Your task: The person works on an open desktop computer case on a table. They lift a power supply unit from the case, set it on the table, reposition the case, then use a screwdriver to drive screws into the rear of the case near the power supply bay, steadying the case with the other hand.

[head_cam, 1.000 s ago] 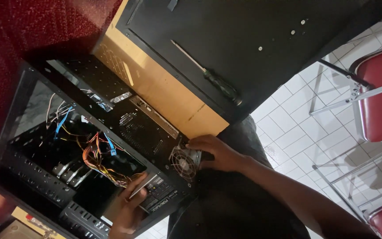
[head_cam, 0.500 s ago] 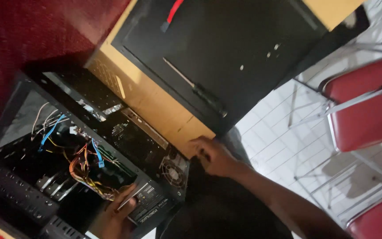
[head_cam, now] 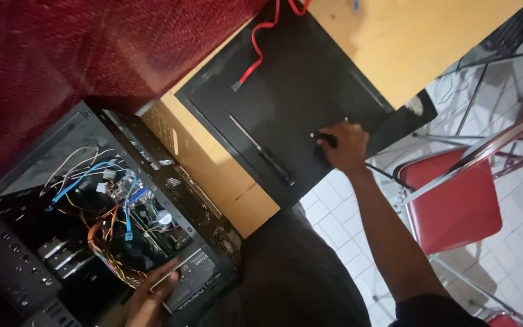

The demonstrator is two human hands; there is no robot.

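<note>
My right hand reaches out to a black side panel lying flat on a wooden table. Its curled fingertips press down beside a few tiny screws, and what they pinch is hidden. A long screwdriver with a black handle lies on the panel to the left of this hand. My left hand rests on the power supply inside an open black computer case, fingers stretched out. Coloured wires fill the case.
A red flat cable trails over the panel's far end. A small fan sits at the case's rear corner. Red metal-framed chairs stand on white floor tiles at the right. A dark red fabric surface lies behind the case.
My right hand left the fan at the case's corner and moved up onto the side panel near the screws. My left hand stayed on the case. The camera view swung toward the panel.
</note>
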